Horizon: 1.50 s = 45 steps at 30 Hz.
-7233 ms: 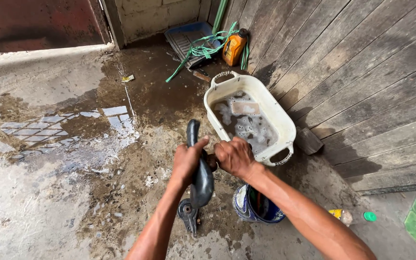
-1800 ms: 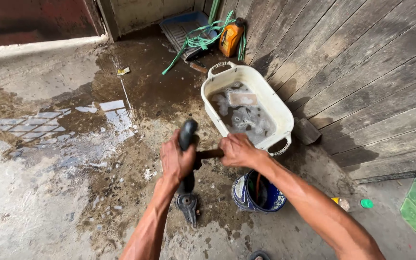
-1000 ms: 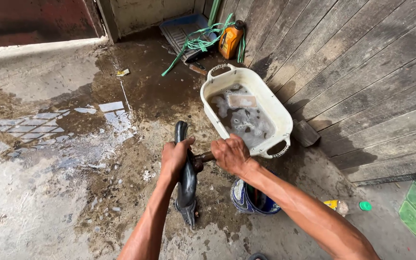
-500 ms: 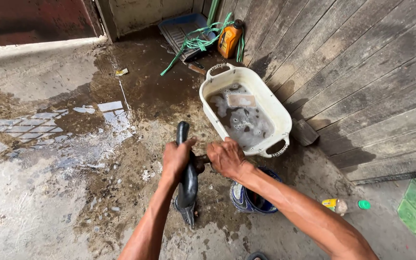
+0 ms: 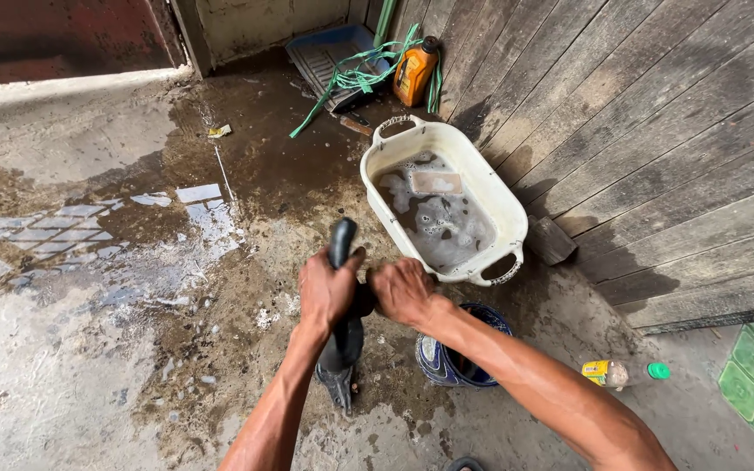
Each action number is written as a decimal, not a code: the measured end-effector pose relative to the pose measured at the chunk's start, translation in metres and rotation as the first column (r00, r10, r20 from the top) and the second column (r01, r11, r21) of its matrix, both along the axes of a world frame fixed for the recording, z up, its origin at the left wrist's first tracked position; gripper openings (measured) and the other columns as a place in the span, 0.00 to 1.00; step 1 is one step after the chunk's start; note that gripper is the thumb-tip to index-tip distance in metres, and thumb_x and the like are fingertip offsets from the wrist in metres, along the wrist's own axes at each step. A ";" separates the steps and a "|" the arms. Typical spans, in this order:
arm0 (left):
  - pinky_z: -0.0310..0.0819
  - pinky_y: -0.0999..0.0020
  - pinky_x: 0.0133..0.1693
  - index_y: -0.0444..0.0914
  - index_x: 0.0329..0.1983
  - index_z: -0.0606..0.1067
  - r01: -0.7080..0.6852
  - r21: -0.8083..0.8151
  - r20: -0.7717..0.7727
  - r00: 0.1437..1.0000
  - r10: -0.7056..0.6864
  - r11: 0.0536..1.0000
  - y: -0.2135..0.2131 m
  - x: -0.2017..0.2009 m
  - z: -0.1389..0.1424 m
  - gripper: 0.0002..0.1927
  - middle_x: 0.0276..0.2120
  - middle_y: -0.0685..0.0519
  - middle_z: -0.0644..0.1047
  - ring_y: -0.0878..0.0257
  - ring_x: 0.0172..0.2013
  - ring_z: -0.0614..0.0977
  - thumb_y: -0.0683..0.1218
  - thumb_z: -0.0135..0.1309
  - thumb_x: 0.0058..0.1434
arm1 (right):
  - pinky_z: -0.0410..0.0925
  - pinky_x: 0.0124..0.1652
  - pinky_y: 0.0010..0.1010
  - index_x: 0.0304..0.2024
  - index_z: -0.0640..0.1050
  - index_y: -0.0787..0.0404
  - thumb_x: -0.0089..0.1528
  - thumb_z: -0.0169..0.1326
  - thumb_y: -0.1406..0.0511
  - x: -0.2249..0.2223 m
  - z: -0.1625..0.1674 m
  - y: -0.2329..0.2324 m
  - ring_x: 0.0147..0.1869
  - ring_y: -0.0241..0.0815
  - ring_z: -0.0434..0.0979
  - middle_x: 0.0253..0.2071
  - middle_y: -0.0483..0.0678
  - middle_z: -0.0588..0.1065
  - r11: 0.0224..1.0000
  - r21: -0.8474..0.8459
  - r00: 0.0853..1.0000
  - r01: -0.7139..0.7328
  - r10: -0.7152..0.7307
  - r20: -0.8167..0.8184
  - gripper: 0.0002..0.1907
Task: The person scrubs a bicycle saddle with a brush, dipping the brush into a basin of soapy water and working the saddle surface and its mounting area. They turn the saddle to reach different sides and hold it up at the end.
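A dark grey, slick-skinned fish [image 5: 343, 331] stands out against wet brown concrete [image 5: 133, 331]. A cream-white tub [image 5: 499, 205] holds cloudy grey water flecked with white foam. Nearby are an orange bottle [image 5: 415, 71], a green cord [image 5: 359, 77], a blue tray [image 5: 320, 52], a blue-and-white patterned bowl [image 5: 438, 362] and weathered grey planks [image 5: 656, 131].

One white tub [image 5: 490, 196] of soapy water, one orange bottle [image 5: 414, 71], one blue tray [image 5: 329, 48], one blue bowl [image 5: 436, 362], one small yellow bottle [image 5: 602, 372], one green cap [image 5: 658, 371], one dark curved piece [image 5: 344, 336], two hands: left [image 5: 326, 290], right [image 5: 401, 291].
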State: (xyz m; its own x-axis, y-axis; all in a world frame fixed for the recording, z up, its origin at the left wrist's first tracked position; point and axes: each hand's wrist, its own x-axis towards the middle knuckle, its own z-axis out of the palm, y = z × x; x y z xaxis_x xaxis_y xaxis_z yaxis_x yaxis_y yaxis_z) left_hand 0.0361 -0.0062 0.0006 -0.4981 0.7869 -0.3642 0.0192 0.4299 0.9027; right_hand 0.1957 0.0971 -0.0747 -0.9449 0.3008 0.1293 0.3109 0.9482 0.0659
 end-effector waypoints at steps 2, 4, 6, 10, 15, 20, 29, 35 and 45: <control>0.79 0.62 0.23 0.33 0.52 0.74 0.109 0.196 -0.248 0.967 -0.059 0.975 -0.003 0.001 -0.007 0.23 0.21 0.45 0.76 0.60 0.16 0.77 0.52 0.50 0.58 | 0.57 0.26 0.30 0.24 0.68 0.54 0.57 0.46 0.67 -0.006 0.006 0.003 0.25 0.37 0.60 0.23 0.45 0.66 0.991 -0.130 0.991 0.036 -0.018 0.135 0.07; 0.79 0.62 0.23 0.33 0.49 0.75 0.182 0.283 -0.389 0.919 -0.060 0.942 -0.002 0.005 -0.014 0.22 0.21 0.47 0.77 0.61 0.16 0.78 0.51 0.52 0.56 | 0.60 0.25 0.28 0.27 0.68 0.54 0.58 0.46 0.67 -0.009 0.012 0.008 0.23 0.37 0.62 0.23 0.45 0.66 0.934 -0.326 0.934 0.149 -0.024 0.357 0.05; 0.77 0.60 0.25 0.32 0.46 0.77 0.199 0.287 -0.428 0.902 -0.061 0.937 -0.001 0.008 -0.017 0.21 0.21 0.47 0.78 0.60 0.15 0.77 0.52 0.57 0.56 | 0.64 0.24 0.25 0.30 0.68 0.54 0.60 0.47 0.66 -0.008 0.016 0.011 0.22 0.36 0.64 0.24 0.44 0.66 0.827 -0.476 0.833 0.298 0.018 0.553 0.03; 0.77 0.58 0.22 0.31 0.47 0.76 -0.062 -0.032 0.097 0.993 0.065 0.998 0.002 0.004 -0.010 0.21 0.20 0.47 0.78 0.60 0.15 0.79 0.52 0.55 0.60 | 0.63 0.29 0.33 0.29 0.69 0.55 0.63 0.40 0.66 0.001 0.013 0.006 0.28 0.38 0.59 0.26 0.46 0.63 0.937 0.335 0.978 -0.101 0.156 -0.139 0.08; 0.78 0.63 0.23 0.26 0.44 0.77 -0.088 -0.022 0.125 0.988 0.090 0.996 0.000 -0.009 0.013 0.23 0.19 0.45 0.79 0.60 0.15 0.79 0.53 0.56 0.62 | 0.61 0.24 0.29 0.29 0.73 0.55 0.66 0.42 0.69 -0.002 0.022 0.013 0.24 0.36 0.64 0.21 0.43 0.66 0.983 -0.060 0.931 0.171 -0.142 0.335 0.11; 0.81 0.59 0.20 0.37 0.49 0.73 -0.060 0.181 0.016 0.998 0.058 0.982 -0.007 -0.018 0.024 0.21 0.20 0.48 0.74 0.59 0.14 0.79 0.52 0.55 0.56 | 0.69 0.31 0.32 0.44 0.76 0.59 0.59 0.45 0.63 0.012 0.078 0.045 0.34 0.40 0.74 0.33 0.48 0.75 0.412 -0.759 0.856 0.504 -0.121 0.503 0.14; 0.77 0.62 0.21 0.31 0.38 0.76 -0.085 0.160 0.022 0.996 0.083 0.983 0.002 -0.027 0.009 0.19 0.20 0.49 0.75 0.63 0.15 0.75 0.53 0.57 0.57 | 0.72 0.45 0.34 0.70 0.62 0.63 0.57 0.47 0.56 0.035 0.133 0.055 0.47 0.45 0.80 0.56 0.57 0.77 0.389 -0.902 0.983 0.184 -0.049 0.180 0.39; 0.76 0.62 0.19 0.31 0.38 0.75 -0.109 0.147 0.058 0.993 0.101 0.983 0.003 -0.028 0.005 0.20 0.20 0.49 0.75 0.62 0.14 0.75 0.53 0.57 0.55 | 0.71 0.42 0.37 0.64 0.65 0.60 0.68 0.37 0.59 0.035 0.137 0.054 0.46 0.47 0.76 0.58 0.66 0.76 -0.091 -0.973 0.940 0.212 -0.254 0.229 0.23; 0.74 0.63 0.20 0.31 0.39 0.76 -0.160 0.113 0.015 0.987 0.159 0.981 0.002 -0.031 0.004 0.20 0.18 0.50 0.74 0.63 0.13 0.74 0.54 0.58 0.56 | 0.70 0.55 0.38 0.46 0.81 0.67 0.62 0.43 0.70 0.042 0.138 0.066 0.66 0.50 0.66 0.68 0.53 0.70 0.207 -0.973 0.986 -0.106 -0.104 -0.129 0.17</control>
State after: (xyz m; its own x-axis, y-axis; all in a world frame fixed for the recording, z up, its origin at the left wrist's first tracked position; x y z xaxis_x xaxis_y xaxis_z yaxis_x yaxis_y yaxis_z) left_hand 0.0048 -0.0037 0.0050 -0.6185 0.7342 -0.2802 -0.0470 0.3213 0.9458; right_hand 0.2373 0.1636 0.0631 -0.9470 0.2865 -0.1455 0.2150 0.2283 -0.9496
